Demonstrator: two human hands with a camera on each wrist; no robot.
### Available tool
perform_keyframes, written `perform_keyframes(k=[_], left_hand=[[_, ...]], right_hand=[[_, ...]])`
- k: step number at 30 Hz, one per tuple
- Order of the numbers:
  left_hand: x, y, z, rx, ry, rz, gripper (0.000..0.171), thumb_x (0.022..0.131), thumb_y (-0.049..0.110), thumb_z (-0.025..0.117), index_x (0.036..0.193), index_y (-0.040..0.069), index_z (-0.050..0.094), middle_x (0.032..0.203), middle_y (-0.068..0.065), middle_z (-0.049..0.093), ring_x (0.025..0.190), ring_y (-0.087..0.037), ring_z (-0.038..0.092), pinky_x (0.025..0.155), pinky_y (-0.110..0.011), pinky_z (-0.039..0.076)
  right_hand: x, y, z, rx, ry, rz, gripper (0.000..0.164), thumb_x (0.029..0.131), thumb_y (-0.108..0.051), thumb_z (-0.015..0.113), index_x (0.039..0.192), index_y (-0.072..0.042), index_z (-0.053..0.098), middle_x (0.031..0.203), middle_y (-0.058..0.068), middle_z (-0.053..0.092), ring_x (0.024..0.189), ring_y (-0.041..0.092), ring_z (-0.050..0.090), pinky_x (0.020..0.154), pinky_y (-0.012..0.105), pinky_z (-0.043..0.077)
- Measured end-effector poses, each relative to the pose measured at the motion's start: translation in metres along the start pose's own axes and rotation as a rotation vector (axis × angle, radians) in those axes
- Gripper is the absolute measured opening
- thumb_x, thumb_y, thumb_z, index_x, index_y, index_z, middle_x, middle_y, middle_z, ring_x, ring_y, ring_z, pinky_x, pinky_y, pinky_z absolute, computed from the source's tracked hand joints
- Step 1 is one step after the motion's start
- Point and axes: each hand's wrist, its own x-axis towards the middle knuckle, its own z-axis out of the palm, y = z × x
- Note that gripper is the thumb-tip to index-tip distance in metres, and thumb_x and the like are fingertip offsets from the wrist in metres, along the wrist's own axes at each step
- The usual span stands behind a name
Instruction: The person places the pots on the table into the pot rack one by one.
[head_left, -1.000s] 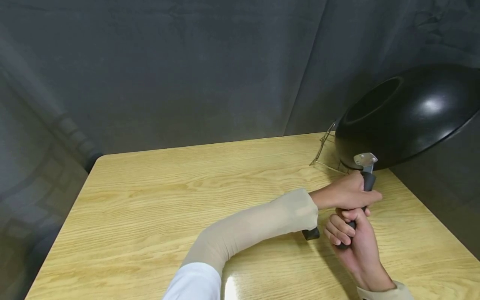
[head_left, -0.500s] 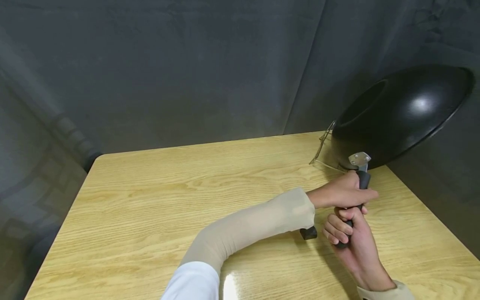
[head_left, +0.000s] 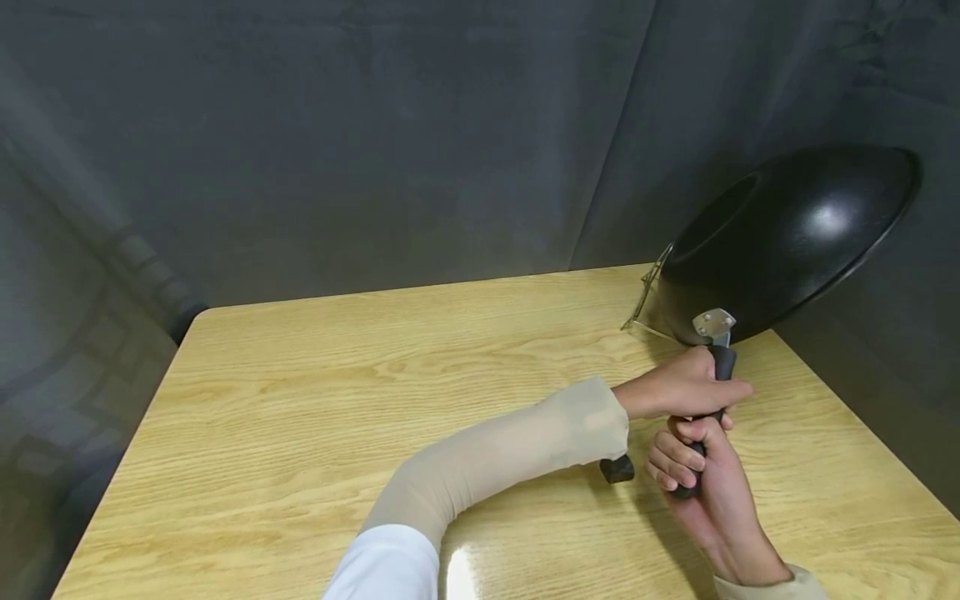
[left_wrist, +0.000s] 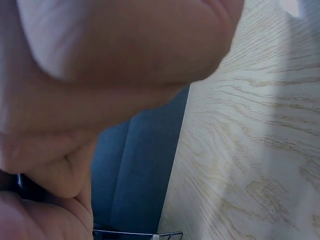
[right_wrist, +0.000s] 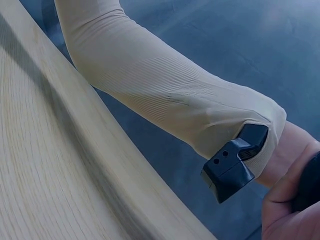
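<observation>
A large black wok [head_left: 795, 242] is tilted at the back right, its rounded underside facing left and toward me in the head view. Its black handle [head_left: 723, 362] joins the bowl through a riveted metal bracket [head_left: 713, 322]. My left hand [head_left: 678, 386] grips this handle just below the bracket. Directly beneath it, my right hand [head_left: 708, 475] wraps its fingers round the lower end. Curled fingers [left_wrist: 125, 45] fill the upper left of the left wrist view. The right wrist view catches part of the right hand [right_wrist: 287, 222] and the left forearm sleeve.
A thin wire rack [head_left: 643, 292] stands at the back right of the wooden table [head_left: 375, 375], partly hidden behind the wok. Dark curtains [head_left: 360, 150] hang behind and beside the table. A black wrist device [right_wrist: 229, 167] sits at the left sleeve's cuff.
The wok has shifted left and its far side has dropped a little, bringing its right rim into view. Both hands keep their grip, drifting slightly left with the handle.
</observation>
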Motion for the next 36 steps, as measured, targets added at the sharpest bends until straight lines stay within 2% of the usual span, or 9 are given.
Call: perform_keyframes(k=[9,21,36], left_hand=[[-0.0014,-0.0022,0.0014,-0.017,0.006,-0.033,0.038,0.096,0.014,0.06,0.059,0.004,0.058,0.057,-0.003,0.064,0.048,-0.015,0.061,0.044,-0.021,0.042],[-0.001,-0.0035,0.0047,-0.041,0.015,-0.041,0.04,0.096,0.015,0.062,0.057,0.004,0.059,0.055,-0.002,0.063,0.045,-0.014,0.058,0.044,-0.021,0.042],[-0.0001,-0.0055,0.0083,-0.049,0.033,-0.06,0.038,0.095,0.016,0.062,0.058,0.004,0.061,0.055,-0.002,0.064,0.046,-0.014,0.061,0.044,-0.02,0.042]], right_hand=[[-0.0022,0.0004,-0.0017,0.021,-0.024,0.014,0.041,0.106,-0.004,0.015,0.074,-0.009,0.039,0.063,0.0,0.013,0.053,0.014,0.012,0.061,0.023,0.052],[-0.0049,-0.0015,-0.0022,-0.017,0.021,0.03,0.044,0.106,-0.006,0.018,0.072,-0.01,0.045,0.063,-0.001,0.012,0.053,0.014,0.009,0.059,0.021,0.05],[-0.0074,-0.0005,-0.0038,-0.036,-0.012,0.02,0.04,0.106,-0.005,0.015,0.073,-0.01,0.037,0.062,0.0,0.013,0.053,0.015,0.01,0.059,0.021,0.049]])
